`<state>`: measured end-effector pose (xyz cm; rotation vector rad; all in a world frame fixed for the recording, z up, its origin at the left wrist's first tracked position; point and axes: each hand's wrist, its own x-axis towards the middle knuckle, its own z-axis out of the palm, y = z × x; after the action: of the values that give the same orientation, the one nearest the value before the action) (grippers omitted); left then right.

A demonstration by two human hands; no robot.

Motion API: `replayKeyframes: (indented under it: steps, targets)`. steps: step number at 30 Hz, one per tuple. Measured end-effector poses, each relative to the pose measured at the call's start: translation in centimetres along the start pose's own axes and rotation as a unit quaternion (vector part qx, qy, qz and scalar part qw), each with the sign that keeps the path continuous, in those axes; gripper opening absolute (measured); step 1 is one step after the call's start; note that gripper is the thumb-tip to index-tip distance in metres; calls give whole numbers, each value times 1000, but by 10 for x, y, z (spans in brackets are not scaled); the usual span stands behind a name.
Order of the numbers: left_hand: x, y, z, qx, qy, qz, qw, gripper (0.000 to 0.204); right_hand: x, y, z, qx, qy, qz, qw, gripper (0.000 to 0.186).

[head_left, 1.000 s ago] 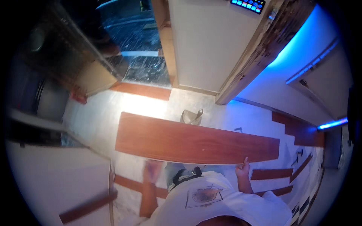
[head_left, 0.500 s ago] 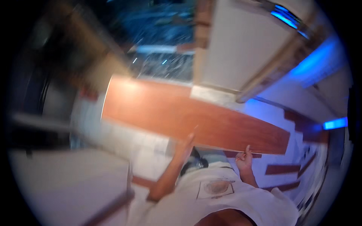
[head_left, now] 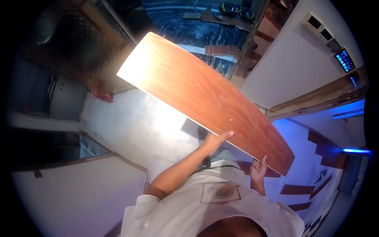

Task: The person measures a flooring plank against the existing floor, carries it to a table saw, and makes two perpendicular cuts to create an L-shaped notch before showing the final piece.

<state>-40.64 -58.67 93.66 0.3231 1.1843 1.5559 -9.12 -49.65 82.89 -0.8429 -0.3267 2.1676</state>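
Left hand (head_left: 218, 140) and right hand (head_left: 258, 170) grip the plank (head_left: 201, 91) by its near edge, the left's underside fingers hidden. It stretches ahead-left of them, far end bleached by glare; beside the right fingers, a strip (head_left: 244, 168) is partly covered.

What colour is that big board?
The board is reddish-brown with wood grain, best seen in the head view.

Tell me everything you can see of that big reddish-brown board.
The reddish-brown board is long and flat, with a wood-like grain, a pale near edge and small light specks. Glare bleaches its left end. It slants from upper left to lower right in the picture, the left hand gripping its near edge, thumb on top, the right hand gripping nearer the right end.
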Motion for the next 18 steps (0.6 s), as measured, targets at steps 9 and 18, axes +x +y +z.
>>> replayKeyframes:
  steps: [9,18]
  targets:
    - [72,98,-83,9,-1,5,1000,45,57,84,129,180,119,29,976,30]
    - [134,164,-170,43,-76,0,996,34,112,197,201,192,126,-32,973,24]
